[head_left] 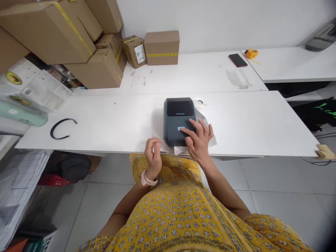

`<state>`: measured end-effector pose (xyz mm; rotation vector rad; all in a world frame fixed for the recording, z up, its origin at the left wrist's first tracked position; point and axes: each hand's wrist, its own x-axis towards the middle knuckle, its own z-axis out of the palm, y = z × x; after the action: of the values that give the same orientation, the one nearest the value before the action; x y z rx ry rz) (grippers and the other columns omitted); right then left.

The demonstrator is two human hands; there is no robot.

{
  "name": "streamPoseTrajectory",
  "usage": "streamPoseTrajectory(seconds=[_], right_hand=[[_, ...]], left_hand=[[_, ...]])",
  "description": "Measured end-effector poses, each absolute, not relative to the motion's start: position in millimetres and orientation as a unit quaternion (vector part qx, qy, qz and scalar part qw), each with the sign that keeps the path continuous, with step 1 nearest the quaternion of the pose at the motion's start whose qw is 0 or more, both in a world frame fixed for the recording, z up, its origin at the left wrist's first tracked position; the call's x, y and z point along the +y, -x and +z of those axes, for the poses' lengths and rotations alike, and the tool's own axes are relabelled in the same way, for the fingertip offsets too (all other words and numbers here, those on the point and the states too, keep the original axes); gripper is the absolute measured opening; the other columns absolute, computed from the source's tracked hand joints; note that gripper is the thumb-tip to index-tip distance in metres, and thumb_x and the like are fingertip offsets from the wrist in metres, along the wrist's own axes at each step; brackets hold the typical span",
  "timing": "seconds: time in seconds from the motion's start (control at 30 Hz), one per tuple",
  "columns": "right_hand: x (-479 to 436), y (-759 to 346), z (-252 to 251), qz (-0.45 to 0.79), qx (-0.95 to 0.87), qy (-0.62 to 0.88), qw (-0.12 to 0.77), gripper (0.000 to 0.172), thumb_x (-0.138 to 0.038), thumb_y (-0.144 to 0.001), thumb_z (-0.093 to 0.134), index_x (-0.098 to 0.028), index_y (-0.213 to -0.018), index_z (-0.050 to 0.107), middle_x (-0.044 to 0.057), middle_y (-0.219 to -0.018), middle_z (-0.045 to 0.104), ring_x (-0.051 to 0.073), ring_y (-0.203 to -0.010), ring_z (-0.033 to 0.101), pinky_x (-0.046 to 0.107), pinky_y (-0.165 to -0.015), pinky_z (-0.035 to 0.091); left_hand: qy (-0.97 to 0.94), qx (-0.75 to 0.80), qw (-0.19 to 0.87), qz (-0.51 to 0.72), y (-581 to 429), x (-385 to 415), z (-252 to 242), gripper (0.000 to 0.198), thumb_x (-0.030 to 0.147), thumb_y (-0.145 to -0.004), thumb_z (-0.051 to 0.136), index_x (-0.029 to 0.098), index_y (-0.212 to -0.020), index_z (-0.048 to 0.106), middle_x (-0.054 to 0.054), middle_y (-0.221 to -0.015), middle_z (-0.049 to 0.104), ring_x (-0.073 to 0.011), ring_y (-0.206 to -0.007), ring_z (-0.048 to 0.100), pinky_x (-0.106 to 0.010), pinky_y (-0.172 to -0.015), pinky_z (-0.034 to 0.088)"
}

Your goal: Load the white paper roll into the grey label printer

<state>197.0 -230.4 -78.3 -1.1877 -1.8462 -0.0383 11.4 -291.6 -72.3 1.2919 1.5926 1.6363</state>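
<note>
R hand (200, 142) hides pt of dark device (180, 121); paper (202, 114) beneath mostly hidden

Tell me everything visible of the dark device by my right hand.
The dark blue-grey device, possibly a label printer, looks plastic, boxy with bevelled corners. On top are a glossy black panel with unreadable lettering and a light-blue button. It sits on the white table near the front edge; white paper shows at its right and front. Your right hand is over it, index fingertip at the button; your left hand is beside it, apparently not touching.
</note>
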Motion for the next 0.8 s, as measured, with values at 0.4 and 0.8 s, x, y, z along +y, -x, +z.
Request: streamPoseTrajectory(seconds=[0.4, 0.8], right_hand=[[-239, -210, -87, 0.183, -0.701, 0.466, 0.507, 0.060, -0.059, -0.107, 0.024, -0.035, -0.161, 0.035, 0.009, -0.173, 0.033, 0.030, -0.158, 0.036, 0.061, -0.123, 0.040], [-93, -199, 31, 0.071, -0.721, 0.388, 0.569, 0.065, -0.068, -0.104, 0.027, -0.032, -0.156, 0.041, 0.009, -0.143, 0.063, 0.028, -0.133, 0.060, 0.052, -0.114, 0.050]], left_hand=[[-0.507, 0.543, 0.332, 0.581, -24, -271, -75, 0.054, 0.054, -0.105, 0.043, 0.027, -0.151, 0.053, -0.009, -0.163, 0.050, -0.0263, -0.153, 0.044, -0.047, -0.129, 0.037], [-0.567, 0.537, 0.232, 0.580, -16, -206, -60, 0.064, 0.060, -0.095, 0.061, 0.028, -0.149, 0.046, -0.013, -0.156, 0.052, -0.0297, -0.151, 0.045, -0.053, -0.126, 0.035]])
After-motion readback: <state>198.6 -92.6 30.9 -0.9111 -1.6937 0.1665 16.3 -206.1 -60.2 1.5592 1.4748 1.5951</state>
